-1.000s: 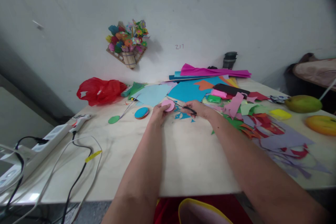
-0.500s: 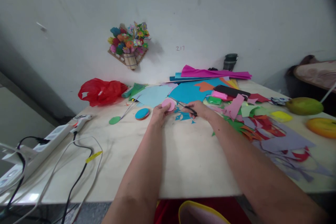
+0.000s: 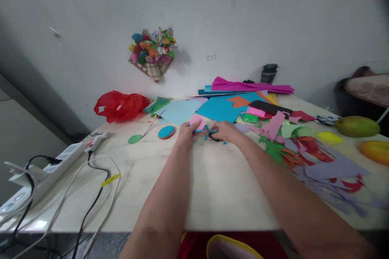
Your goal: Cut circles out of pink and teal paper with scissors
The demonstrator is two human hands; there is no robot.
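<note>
Near the middle of the table, my left hand (image 3: 187,130) is closed on a pink paper circle (image 3: 197,122), with a blue edge of paper showing beneath it. My right hand (image 3: 225,132) is closed round the dark handles of a pair of scissors (image 3: 215,138), whose blades point left at the circle's right edge. Blue paper lies along the blades. Small blue scraps (image 3: 225,143) are on the table below the scissors. Left of my left hand rests a stack of round blue papers (image 3: 166,132), and further left a green circle (image 3: 134,139).
Blue sheets (image 3: 220,107) and a black phone (image 3: 270,107) lie behind my hands. Coloured scraps (image 3: 331,166) cover the right side, beside a green fruit (image 3: 357,126). At left are a red bag (image 3: 123,106), a power strip (image 3: 45,178) and cables. Paper flowers (image 3: 153,48) hang on the wall.
The scissors have turned at the circle's edge, and my right hand has moved slightly left. Blue paper now shows under the pink circle and along the blades. The whole view has shifted slightly.
</note>
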